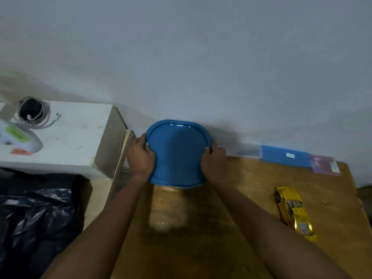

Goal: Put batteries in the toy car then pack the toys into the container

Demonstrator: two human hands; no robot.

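Left hand (141,156) and right hand (214,160) grasp blue lid (178,154) sides, table (201,228) far edge; yellow toy car (292,212) near right edge.

The blue lid (177,154) hides whatever lies behind it, and the fingers of the left hand (141,156) and right hand (214,160) vanish behind its rim. At the frame's left edge a white device (20,139) is cut off, its green label (16,133) unreadable. The black plastic bag (36,218) runs off the lower left corner. At right, the blue case (281,156) bears a white sticker (290,155) too small to read, and the purple packet (325,165) is blurred.
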